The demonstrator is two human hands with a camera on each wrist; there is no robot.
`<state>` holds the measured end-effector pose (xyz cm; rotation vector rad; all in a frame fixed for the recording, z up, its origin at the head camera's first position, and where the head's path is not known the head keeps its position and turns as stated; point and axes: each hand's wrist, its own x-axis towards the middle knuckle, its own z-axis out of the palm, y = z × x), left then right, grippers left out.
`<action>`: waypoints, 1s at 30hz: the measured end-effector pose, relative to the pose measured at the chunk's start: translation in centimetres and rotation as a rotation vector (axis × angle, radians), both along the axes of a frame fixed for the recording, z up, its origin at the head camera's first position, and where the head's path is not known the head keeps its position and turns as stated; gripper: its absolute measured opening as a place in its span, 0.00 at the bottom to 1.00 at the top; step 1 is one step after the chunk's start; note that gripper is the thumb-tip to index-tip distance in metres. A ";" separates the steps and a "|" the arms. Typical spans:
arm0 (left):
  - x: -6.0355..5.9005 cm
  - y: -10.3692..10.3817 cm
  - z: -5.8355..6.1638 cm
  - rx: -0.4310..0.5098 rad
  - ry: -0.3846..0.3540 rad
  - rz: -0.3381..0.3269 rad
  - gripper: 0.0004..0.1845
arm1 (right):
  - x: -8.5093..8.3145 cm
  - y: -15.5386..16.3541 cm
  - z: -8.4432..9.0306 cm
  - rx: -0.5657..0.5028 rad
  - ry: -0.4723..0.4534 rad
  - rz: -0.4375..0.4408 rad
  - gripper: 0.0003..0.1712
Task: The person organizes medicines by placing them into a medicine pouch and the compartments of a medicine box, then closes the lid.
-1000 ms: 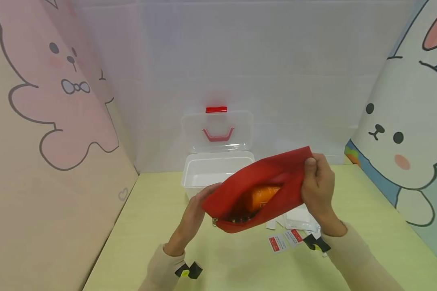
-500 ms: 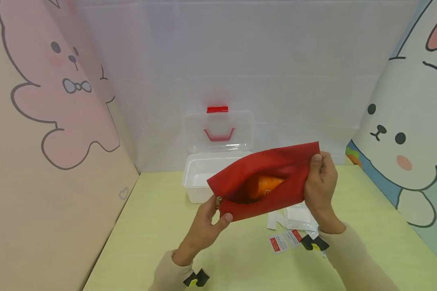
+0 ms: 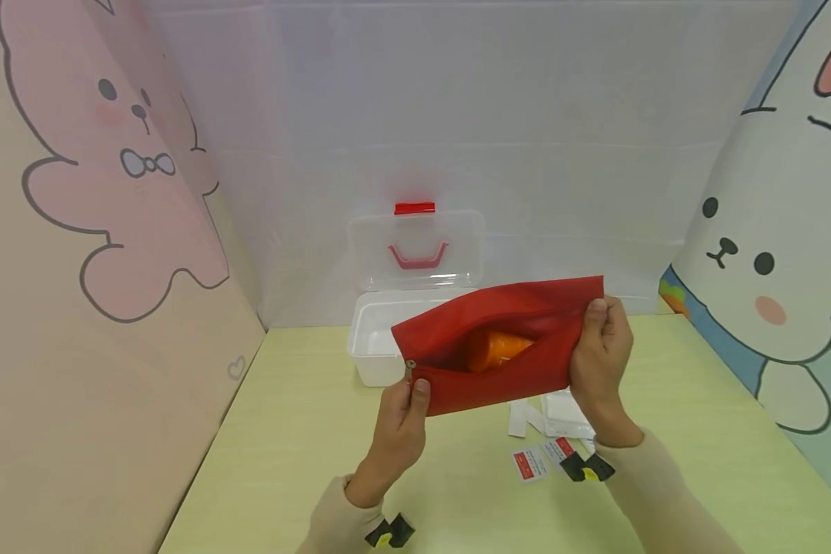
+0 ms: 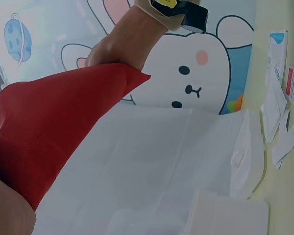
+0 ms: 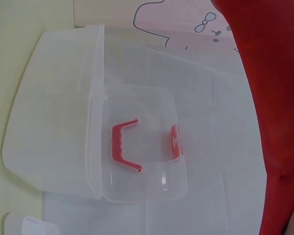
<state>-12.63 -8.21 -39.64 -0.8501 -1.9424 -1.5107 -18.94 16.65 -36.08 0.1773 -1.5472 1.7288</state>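
Note:
A red zip pouch (image 3: 505, 346) is held up above the table, its zip partly open, with an orange object (image 3: 495, 348) showing inside. My left hand (image 3: 402, 419) pinches the zip pull at the pouch's left end. My right hand (image 3: 599, 350) grips the pouch's right end. The left wrist view shows the pouch's red fabric (image 4: 49, 137) and the right hand (image 4: 122, 46) on its corner. Red fabric (image 5: 269, 83) fills the right side of the right wrist view.
A clear plastic box (image 3: 377, 338) with its lid (image 3: 415, 250) raised stands behind the pouch; it has a red handle and latch. Several small white and red packets (image 3: 547, 438) lie on the yellow-green table (image 3: 284, 438). Cartoon panels wall in three sides.
The left hand came up from beneath the pouch and took hold of the zip pull at its left end. The pouch levelled out and rose a little.

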 end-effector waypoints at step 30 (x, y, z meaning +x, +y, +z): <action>0.2 0.3 0.4 -0.020 0.027 -0.072 0.08 | -0.7 0.0 -0.6 -0.104 -0.116 0.024 0.11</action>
